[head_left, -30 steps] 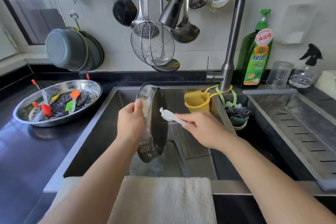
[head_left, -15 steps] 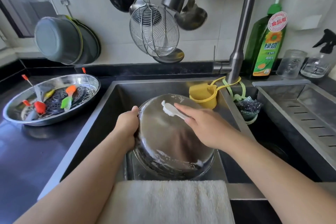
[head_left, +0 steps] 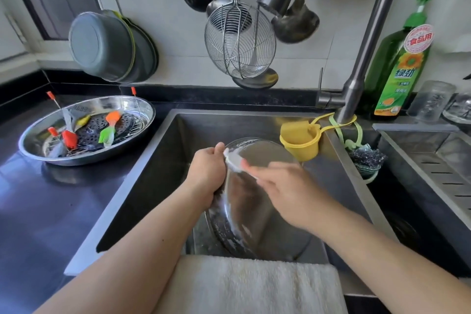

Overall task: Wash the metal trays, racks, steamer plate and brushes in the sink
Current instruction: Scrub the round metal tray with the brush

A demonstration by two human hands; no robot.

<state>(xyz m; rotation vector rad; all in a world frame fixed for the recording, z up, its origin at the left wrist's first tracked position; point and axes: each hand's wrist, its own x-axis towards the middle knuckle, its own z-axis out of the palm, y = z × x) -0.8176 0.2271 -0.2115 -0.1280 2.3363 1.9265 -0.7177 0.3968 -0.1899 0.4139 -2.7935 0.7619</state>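
Over the sink (head_left: 158,173), we tilt a soapy round metal tray (head_left: 254,201), our left hand (head_left: 206,173) gripping its left rim while our right hand (head_left: 288,191) pinches a white scrubber (head_left: 235,162) against its upper edge. Left of the sink, another tray (head_left: 86,130) holds the steamer plate (head_left: 107,132) and brushes (head_left: 108,130). To scrub well, we judge the left hand should hold firm while short strokes follow the rim.

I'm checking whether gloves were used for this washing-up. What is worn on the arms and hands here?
Nothing is worn that the view shows. The left hand and right hand are bare, with no gloves, rings or watch in sight. Both forearms are bare too, with no sleeves up to where they leave the picture at its bottom edge. The right hand is a little blurred.
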